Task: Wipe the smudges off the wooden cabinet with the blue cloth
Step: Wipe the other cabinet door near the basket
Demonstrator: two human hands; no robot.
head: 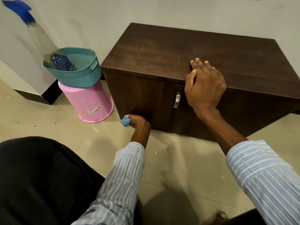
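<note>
While the left hand [138,121] grips the bunched blue cloth [125,120] low against the left door of the wooden cabinet [186,51], near the floor, its fingers curl tight round the wad. The right hand [205,85] rests on the top front edge, fingers spread and relaxed, holding nothing. With so small a wad, knuckles may rub the door and leave new smudges. A sideways stroke could also knock the pink bucket [88,103] and topple the teal basket [73,67] stacked on it.
</note>
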